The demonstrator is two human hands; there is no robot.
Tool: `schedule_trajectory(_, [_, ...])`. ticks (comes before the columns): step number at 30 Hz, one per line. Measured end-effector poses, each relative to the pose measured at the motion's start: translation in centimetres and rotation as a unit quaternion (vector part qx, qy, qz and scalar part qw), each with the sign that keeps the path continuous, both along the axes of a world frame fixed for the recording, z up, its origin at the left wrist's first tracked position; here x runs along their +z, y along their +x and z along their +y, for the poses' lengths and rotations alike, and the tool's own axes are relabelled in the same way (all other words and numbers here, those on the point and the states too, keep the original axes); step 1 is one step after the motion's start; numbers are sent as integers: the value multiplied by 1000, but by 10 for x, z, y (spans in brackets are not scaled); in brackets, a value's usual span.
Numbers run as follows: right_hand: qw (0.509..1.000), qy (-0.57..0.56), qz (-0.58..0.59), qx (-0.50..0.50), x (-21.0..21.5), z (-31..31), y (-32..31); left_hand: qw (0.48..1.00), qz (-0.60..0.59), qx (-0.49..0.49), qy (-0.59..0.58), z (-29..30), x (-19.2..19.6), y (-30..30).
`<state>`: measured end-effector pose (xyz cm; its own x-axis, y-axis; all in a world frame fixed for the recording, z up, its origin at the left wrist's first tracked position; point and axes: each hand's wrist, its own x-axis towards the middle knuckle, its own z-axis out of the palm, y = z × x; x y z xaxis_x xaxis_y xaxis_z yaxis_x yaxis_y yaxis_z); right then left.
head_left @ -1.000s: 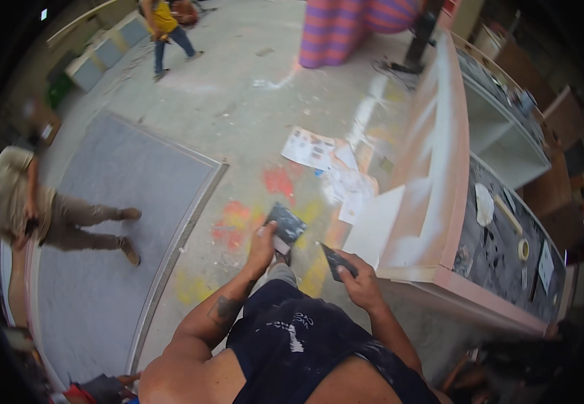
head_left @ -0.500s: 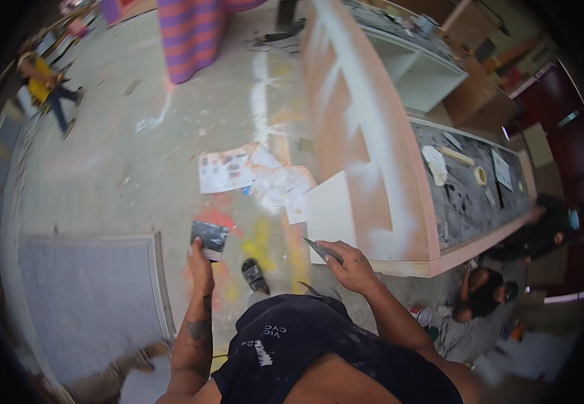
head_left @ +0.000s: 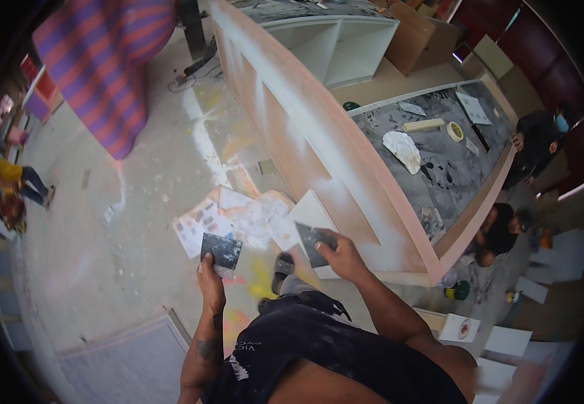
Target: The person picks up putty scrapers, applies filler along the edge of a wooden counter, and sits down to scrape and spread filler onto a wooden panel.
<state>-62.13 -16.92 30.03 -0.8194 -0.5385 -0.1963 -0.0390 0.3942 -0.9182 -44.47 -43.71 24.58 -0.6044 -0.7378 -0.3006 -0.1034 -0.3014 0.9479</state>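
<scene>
My left hand [head_left: 211, 288] is closed on a dark square putty spreader [head_left: 222, 250] smeared with white, its flat face turned up and its thumb on the near edge. In my right hand [head_left: 346, 260] is a second dark, flat putty spreader [head_left: 311, 240], tilted, with the fingers wrapped over its right edge. The two spreaders are held apart at about the same height. Just beyond the right one, a white panel [head_left: 313, 207] leans by the end of a long wooden counter [head_left: 292, 128] whose side has white filler patches.
Printed sheets [head_left: 197, 225] and crumpled plastic [head_left: 258, 219] lie on the concrete floor. The counter's dark recessed top [head_left: 433, 182] holds a tape roll [head_left: 455, 130] and a white lump [head_left: 401, 151]. Several people are around; one crouches [head_left: 497, 232] at right. A framed grey panel [head_left: 130, 367] lies lower left.
My view has swung to the right and nearer the counter, and my feet have shifted. The right spreader has turned from nearly edge-on to showing its flat face. Both hands keep their hold.
</scene>
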Motion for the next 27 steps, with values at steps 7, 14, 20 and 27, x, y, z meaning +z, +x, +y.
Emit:
schedule_trajectory(7, [951,-168,-71,-251,-20,-18,-99,999,-37,-19,3,-42,43,-76])
schedule_trajectory(14, [840,-370,-63,-392,-38,-28,-112,994,-33,-96,-25,-76,44,-165])
schedule_trajectory(20, [779,-428,-128,-440,-35,-52,-119,976,-62,-204,-36,-81,49,-241])
schedule_trajectory(27, [761,-406,-109,-494,-55,-96,-149,946,-97,-310,-10,-122,22,-326])
